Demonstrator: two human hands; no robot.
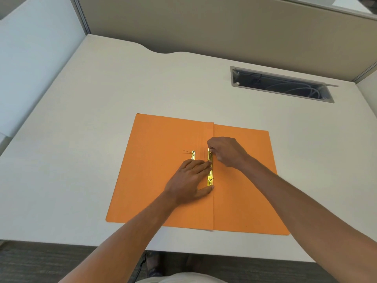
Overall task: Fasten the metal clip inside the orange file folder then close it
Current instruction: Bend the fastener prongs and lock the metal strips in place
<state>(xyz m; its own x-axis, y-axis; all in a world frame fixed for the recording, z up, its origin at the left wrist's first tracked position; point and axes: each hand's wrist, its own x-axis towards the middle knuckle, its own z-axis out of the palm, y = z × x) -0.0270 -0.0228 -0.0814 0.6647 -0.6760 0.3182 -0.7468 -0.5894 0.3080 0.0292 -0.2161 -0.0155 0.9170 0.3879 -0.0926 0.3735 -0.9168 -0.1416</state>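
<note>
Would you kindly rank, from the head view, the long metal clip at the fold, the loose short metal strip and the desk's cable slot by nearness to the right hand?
1. Long metal clip: at the fold, touched by the right hand.
2. Short metal strip: to its left, on the folder's left leaf.
3. Cable slot: far back right on the desk.

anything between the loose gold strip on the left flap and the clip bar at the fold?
Head view: the left hand lies partly there, its fingers reaching from the short loose gold metal strip to the long gold metal clip bar; above them, bare orange file folder.
</note>
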